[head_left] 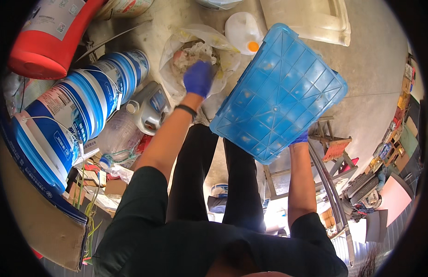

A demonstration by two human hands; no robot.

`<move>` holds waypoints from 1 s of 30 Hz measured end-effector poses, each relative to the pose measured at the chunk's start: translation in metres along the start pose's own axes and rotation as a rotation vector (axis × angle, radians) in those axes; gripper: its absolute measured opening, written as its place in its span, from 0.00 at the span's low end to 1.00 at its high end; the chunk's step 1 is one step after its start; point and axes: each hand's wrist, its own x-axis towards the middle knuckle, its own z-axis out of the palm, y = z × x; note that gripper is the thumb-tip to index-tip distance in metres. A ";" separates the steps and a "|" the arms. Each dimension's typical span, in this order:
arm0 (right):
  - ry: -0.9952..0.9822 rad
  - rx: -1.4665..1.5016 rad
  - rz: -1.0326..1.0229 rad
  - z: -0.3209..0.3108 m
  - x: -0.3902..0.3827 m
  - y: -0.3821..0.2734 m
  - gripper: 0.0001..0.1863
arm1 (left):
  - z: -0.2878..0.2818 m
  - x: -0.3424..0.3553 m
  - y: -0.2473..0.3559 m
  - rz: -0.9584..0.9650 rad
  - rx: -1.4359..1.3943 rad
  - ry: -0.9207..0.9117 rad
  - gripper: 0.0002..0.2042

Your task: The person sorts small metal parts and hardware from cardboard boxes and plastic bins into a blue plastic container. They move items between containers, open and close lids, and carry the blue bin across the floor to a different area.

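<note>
My left hand [198,78], in a blue glove, reaches down into a clear plastic bag [177,51] of crumpled waste on the concrete floor; whether it grips anything I cannot see. My right hand [300,137], also gloved in blue, holds a blue plastic crate [278,92] by its near edge, tilted so its ribbed underside faces me. The crate hangs just right of the bag. A black band circles my left wrist.
Blue-and-white buckets [80,106] lie at the left beside a grey jug [151,108] and a red cylinder [47,41]. A white jug with an orange cap [244,32] and a pale tray [311,21] sit beyond the bag. A wooden stool frame [332,143] stands right.
</note>
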 end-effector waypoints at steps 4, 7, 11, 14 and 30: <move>-0.038 0.056 0.033 0.009 0.006 0.009 0.19 | 0.023 -0.029 0.000 0.119 0.090 -0.227 0.17; -0.071 0.069 0.036 0.014 0.010 0.010 0.19 | 0.027 -0.010 -0.023 -0.039 -0.250 -0.142 0.18; -0.139 0.067 0.015 0.015 0.030 0.009 0.19 | -0.015 -0.026 -0.029 -0.040 -0.624 -0.106 0.21; -0.121 -0.120 -0.175 0.047 0.052 0.016 0.24 | -0.066 -0.045 -0.070 -0.271 -1.414 -0.174 0.27; -0.012 -0.802 -0.480 0.245 0.054 -0.018 0.37 | -0.161 -0.080 -0.079 -0.408 -1.237 -0.072 0.52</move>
